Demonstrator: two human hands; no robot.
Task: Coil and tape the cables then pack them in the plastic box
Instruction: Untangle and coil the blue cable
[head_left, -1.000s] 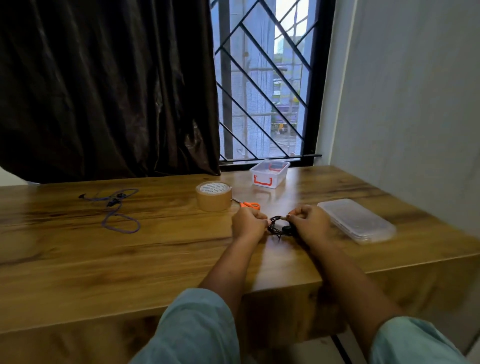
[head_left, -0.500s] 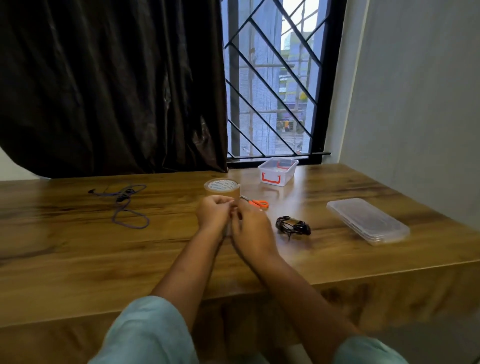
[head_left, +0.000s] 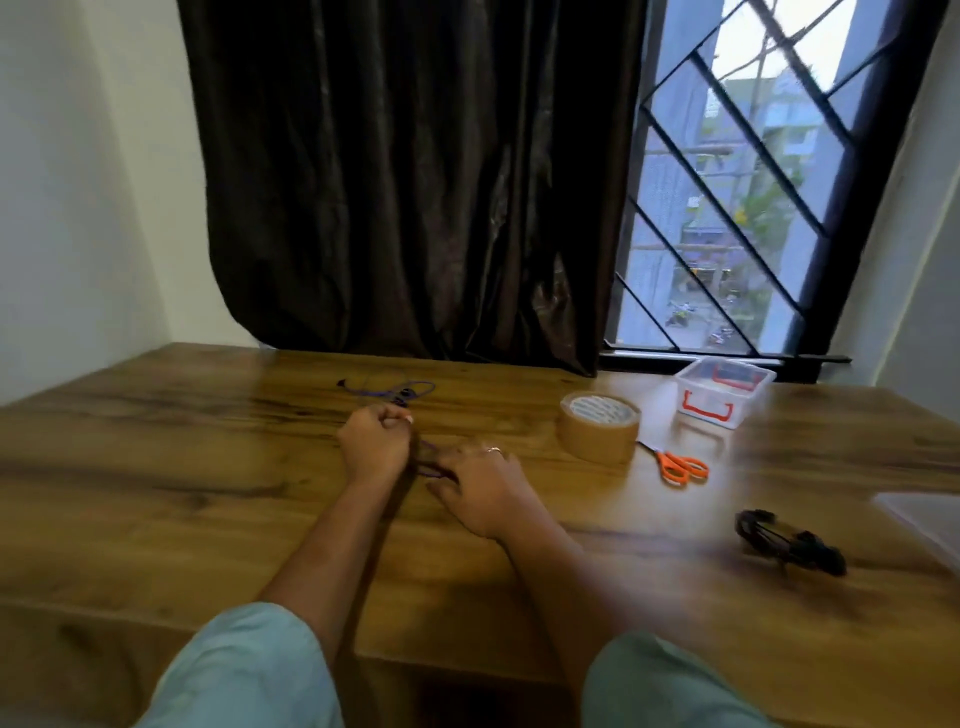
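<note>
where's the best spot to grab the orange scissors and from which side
Take the scissors by the orange handle loops, coming from the near right. They lie flat on the table with the thin blades pointing away-left toward the tape roll, so the loops face you and keep the fingers off the tips.

Tape roll (head_left: 598, 427) label print illegible

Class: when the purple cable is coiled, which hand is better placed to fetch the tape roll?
Probably the right hand: the tape roll stands on its side, nearer it. The left hand is farther off, curled round the purple cable.
</note>
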